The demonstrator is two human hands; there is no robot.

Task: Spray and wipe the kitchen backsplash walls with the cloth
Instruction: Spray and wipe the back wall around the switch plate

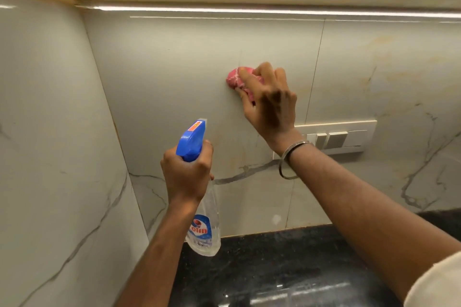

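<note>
My right hand [268,99] presses a bunched pink cloth [235,77] flat against the pale marble backsplash wall [174,70], just left of a vertical tile seam. My left hand [187,172] grips the neck of a clear spray bottle [203,227] with a blue trigger head [190,142]; its nozzle points up toward the wall. The bottle hangs below and left of the cloth, apart from the wall. Most of the cloth is hidden under my fingers.
A white switch panel [341,136] sits on the wall right of my right wrist, which wears a metal bangle [290,159]. A side wall [50,132] meets the backsplash in a corner at left. A black granite counter [274,269] runs below; a light strip [249,10] glows above.
</note>
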